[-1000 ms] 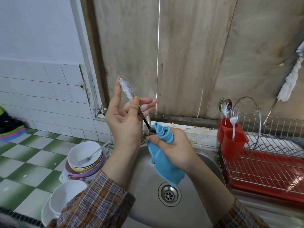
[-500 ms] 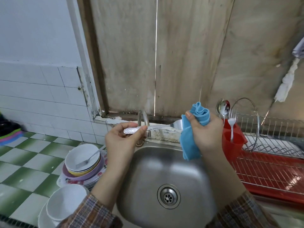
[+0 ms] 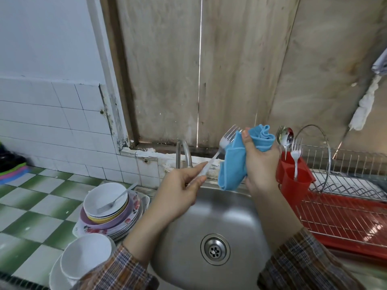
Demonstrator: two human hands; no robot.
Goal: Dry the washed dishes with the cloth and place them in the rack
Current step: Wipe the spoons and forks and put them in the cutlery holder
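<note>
On the left, on the green-and-white checked tile counter (image 3: 31, 206), two white ceramic bowls (image 3: 85, 256) are sitting nearest the camera. Behind them a stack of bowls and flowered plates (image 3: 117, 216) is carrying a small metal fork (image 3: 114, 203) in its top bowl. The left hand (image 3: 180, 191) is pinching the handle of a pale-handled metal fork (image 3: 216, 153), tilting it up and to the right above the stainless steel sink (image 3: 230, 216), in front of the curved metal tap (image 3: 184, 151). Its tines are lying against the folded blue cloth (image 3: 232, 164), which the right hand (image 3: 261, 162) is clutching with fingers curled round it. Just to the right, a red plastic cutlery holder (image 3: 293, 181) is sitting at the left end of the wire dish rack with a red tray (image 3: 345, 216), holding metal spoons (image 3: 285, 136) and another pale fork (image 3: 296, 158).
</note>
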